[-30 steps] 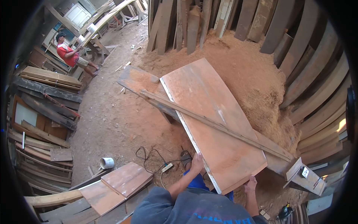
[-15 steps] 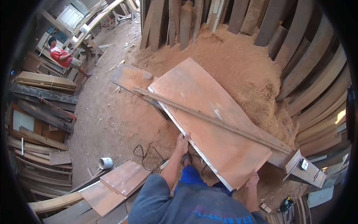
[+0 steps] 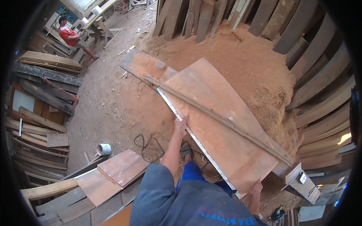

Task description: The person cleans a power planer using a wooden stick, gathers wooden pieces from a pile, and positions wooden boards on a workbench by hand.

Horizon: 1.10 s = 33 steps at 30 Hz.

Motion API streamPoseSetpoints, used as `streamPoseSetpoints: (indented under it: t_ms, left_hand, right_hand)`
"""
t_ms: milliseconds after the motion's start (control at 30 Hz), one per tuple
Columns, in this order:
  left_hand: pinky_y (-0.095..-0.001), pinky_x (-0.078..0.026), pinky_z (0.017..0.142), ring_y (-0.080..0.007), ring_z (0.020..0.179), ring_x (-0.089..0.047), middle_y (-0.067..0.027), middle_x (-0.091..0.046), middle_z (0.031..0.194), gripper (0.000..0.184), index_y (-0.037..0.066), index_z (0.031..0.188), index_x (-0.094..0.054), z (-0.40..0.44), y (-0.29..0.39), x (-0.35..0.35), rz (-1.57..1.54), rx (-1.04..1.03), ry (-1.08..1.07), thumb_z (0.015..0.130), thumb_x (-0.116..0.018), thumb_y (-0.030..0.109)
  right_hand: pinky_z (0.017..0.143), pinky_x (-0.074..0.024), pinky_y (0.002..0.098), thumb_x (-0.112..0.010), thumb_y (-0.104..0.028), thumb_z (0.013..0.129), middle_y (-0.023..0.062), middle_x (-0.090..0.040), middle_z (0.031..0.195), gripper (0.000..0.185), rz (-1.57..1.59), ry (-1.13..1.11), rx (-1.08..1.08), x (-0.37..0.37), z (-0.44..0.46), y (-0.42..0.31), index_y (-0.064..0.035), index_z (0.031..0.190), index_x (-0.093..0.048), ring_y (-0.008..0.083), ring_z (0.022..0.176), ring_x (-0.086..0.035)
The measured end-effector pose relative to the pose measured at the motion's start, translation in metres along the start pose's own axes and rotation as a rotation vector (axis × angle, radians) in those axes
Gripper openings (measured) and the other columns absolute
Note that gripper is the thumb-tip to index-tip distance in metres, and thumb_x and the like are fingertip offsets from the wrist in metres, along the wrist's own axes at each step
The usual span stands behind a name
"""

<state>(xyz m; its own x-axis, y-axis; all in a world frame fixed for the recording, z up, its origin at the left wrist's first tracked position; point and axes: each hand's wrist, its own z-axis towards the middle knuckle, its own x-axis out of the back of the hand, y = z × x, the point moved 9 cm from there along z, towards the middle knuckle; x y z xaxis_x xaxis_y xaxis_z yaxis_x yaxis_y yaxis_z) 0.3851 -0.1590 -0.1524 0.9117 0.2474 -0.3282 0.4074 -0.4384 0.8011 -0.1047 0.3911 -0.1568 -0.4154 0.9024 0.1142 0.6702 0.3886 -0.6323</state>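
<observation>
A wide wooden panel (image 3: pixel 222 124), dusted with reddish sawdust, slants across the middle of the view. Along its near-left side runs a pale, whitish edge (image 3: pixel 203 150). My left hand (image 3: pixel 181 126) is closed around that edge, about midway along it. At the panel's near right end, my right hand (image 3: pixel 256 188) grips close to the corner, its fingers partly hidden. A long narrow wooden strip (image 3: pixel 211 113) lies diagonally across the panel. Beneath them is a sawdust-covered bench board (image 3: pixel 137 66), which shows at the far left end.
Planks (image 3: pixel 205 19) lean upright behind a large sawdust heap (image 3: pixel 260 83). More timber (image 3: pixel 49 60) is stacked at left. A white bucket (image 3: pixel 103 149), a dark cable (image 3: pixel 145 145) and smaller panels (image 3: pixel 109 175) lie nearer. A person in red (image 3: pixel 68 35) stands at far left.
My view has tilted, so the surroundings sit higher in it. Against the strip and bench, the panel has shifted a little towards me, with both hands still on it.
</observation>
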Motion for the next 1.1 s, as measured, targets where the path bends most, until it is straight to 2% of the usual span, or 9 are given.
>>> streamPoseSetpoints:
  t_ms: [200, 300, 433, 533, 633, 767, 967, 1033, 1100]
  left_hand:
    - [-0.036, -0.057, 0.092, -0.0194, 0.106, -0.068, -0.0097, -0.069, 0.123, 0.038, -0.001, 0.135, -0.059, -0.044, 0.002, -0.015, -0.052, -0.072, 0.016, 0.102, -0.069, 0.016]
    - [-0.0365, -0.055, 0.098, -0.0204, 0.114, -0.066, -0.0105, -0.067, 0.128, 0.04, -0.003, 0.139, -0.057, -0.093, -0.029, -0.006, -0.072, -0.048, 0.023, 0.103, -0.066, 0.013]
    - [-0.0368, -0.055, 0.099, -0.0207, 0.114, -0.066, -0.0098, -0.067, 0.128, 0.038, -0.002, 0.137, -0.057, -0.125, -0.042, 0.003, -0.158, -0.049, 0.042, 0.103, -0.065, 0.012]
    - [-0.0364, -0.056, 0.098, -0.0207, 0.111, -0.067, -0.0093, -0.068, 0.126, 0.037, -0.002, 0.135, -0.059, -0.118, -0.028, 0.01, -0.219, -0.074, 0.052, 0.102, -0.066, 0.012]
    - [-0.0367, -0.058, 0.096, -0.0207, 0.107, -0.069, -0.0089, -0.07, 0.123, 0.034, -0.001, 0.132, -0.06, -0.091, 0.003, 0.029, -0.212, -0.077, 0.061, 0.101, -0.067, 0.011]
    - [-0.0384, -0.06, 0.093, -0.0213, 0.103, -0.07, -0.0089, -0.071, 0.118, 0.031, 0.0, 0.129, -0.061, -0.044, 0.025, 0.046, -0.266, -0.111, 0.06, 0.1, -0.069, 0.011]
    - [-0.0423, -0.062, 0.087, -0.0241, 0.101, -0.071, -0.0118, -0.07, 0.113, 0.034, -0.003, 0.126, -0.06, -0.037, 0.03, 0.047, -0.216, -0.175, 0.189, 0.1, -0.072, 0.016]
    - [-0.0437, -0.062, 0.09, -0.0269, 0.103, -0.071, -0.0137, -0.068, 0.119, 0.04, -0.003, 0.131, -0.056, -0.046, 0.044, 0.039, -0.27, -0.137, 0.234, 0.1, -0.072, 0.017]
    - [-0.045, -0.062, 0.092, -0.0288, 0.105, -0.07, -0.0155, -0.066, 0.124, 0.045, -0.003, 0.135, -0.053, -0.036, 0.051, 0.04, -0.289, -0.114, 0.254, 0.101, -0.072, 0.019]
  right_hand:
    - [0.093, -0.0575, 0.0464, -0.047, -0.044, 0.111, 0.0189, -0.069, 0.126, 0.059, -0.03, 0.019, 0.109, 0.017, 0.019, -0.013, 0.0081, 0.137, -0.057, 0.0338, 0.108, -0.069]
    - [0.086, -0.0593, 0.0459, -0.046, -0.041, 0.111, 0.0228, -0.07, 0.121, 0.059, -0.326, 0.255, 0.187, 0.065, 0.032, -0.042, 0.0131, 0.132, -0.058, 0.0343, 0.101, -0.071]
    - [0.081, -0.0609, 0.046, -0.044, -0.036, 0.112, 0.0257, -0.069, 0.121, 0.058, -0.354, 0.29, 0.134, 0.087, 0.05, -0.043, 0.0178, 0.13, -0.057, 0.0363, 0.101, -0.071]
    - [0.084, -0.0609, 0.0469, -0.043, -0.034, 0.112, 0.0251, -0.068, 0.124, 0.058, -0.263, 0.214, 0.142, 0.068, 0.05, -0.038, 0.0178, 0.134, -0.054, 0.0373, 0.104, -0.071]
    - [0.09, -0.0596, 0.0455, -0.043, -0.035, 0.113, 0.0231, -0.068, 0.126, 0.058, -0.292, -0.005, 0.18, 0.007, 0.038, -0.048, 0.0165, 0.136, -0.054, 0.0351, 0.109, -0.07]
    - [0.095, -0.0574, 0.0421, -0.042, -0.034, 0.114, 0.0206, -0.068, 0.128, 0.054, -0.171, 0.0, 0.252, -0.066, 0.025, -0.074, 0.0127, 0.136, -0.056, 0.0311, 0.112, -0.068]
    - [0.094, -0.057, 0.0398, -0.044, -0.041, 0.113, 0.0175, -0.068, 0.124, 0.058, -0.345, -0.051, 0.318, -0.076, 0.019, -0.096, 0.0106, 0.135, -0.057, 0.027, 0.111, -0.068]
    - [0.094, -0.0569, 0.04, -0.047, -0.046, 0.112, 0.0165, -0.069, 0.122, 0.062, -0.274, -0.128, 0.335, -0.076, 0.025, -0.09, 0.0104, 0.134, -0.058, 0.0264, 0.11, -0.068]
    - [0.095, -0.0567, 0.0409, -0.048, -0.049, 0.111, 0.0172, -0.069, 0.125, 0.064, -0.341, -0.12, 0.225, -0.068, 0.034, -0.081, 0.0101, 0.135, -0.057, 0.0272, 0.111, -0.068]
